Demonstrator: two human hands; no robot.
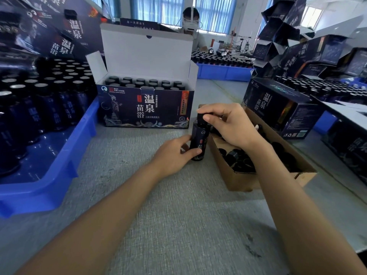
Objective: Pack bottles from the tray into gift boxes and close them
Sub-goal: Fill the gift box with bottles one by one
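Bottle: a dark bottle (199, 135) stands upright on the grey worktop (158, 215), about mid-worktop. It is just in front of the open gift box's right front corner and just beside the near-left wall of a cardboard box.
Cap: a black cap (201, 118) sits on top of the bottle, under the right hand's fingers.
Left hand: the left hand (174, 153) grips the bottle's lower body, with the thumb across the label and the fingers curled round the far side.
Right hand: the right hand (228, 124) reaches over the cardboard box and pinches the cap between thumb and curled fingers.
Open gift box: the dark printed gift box (146, 108) stands towards the worktop's far edge. Its white lid and side flaps are raised, and rows of capped bottles (143, 83) fill it.
Tray: a blue tray (65, 155) lies along the worktop's left edge. Dark bottles (39, 100) are packed in its far part, and its near floor is bare.
Cardboard box: the brown cardboard box (238, 179), right of the bottle, holds loose black caps (236, 157).
Closed gift box: a second gift box (278, 108) stands shut towards the right edge, behind the cardboard box.
Far side: another blue tray (222, 71) of bottles lies beyond, and a person (191, 18) sits behind the raised lid.
Stacks: printed boxes (317, 46) are piled at the far right, and more at the far left.
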